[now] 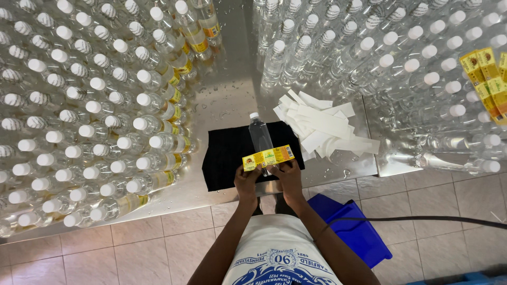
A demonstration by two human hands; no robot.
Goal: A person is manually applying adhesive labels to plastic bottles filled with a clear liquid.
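A clear plastic bottle (260, 133) with a white cap lies on a black cloth (227, 158) at the near edge of a steel table (232, 92). A yellow label (268, 157) is stretched across the bottle's lower part. My left hand (247, 182) pinches the label's left end and my right hand (289, 177) holds its right end, both pressed against the bottle.
Many upright capped bottles (79, 116) crowd the table's left side, some labelled yellow. More unlabelled bottles (401, 58) fill the right. A heap of white paper strips (325, 129) lies right of the cloth. Yellow label sheets (488, 84) rest far right. A blue bin (354, 229) sits on the tiled floor.
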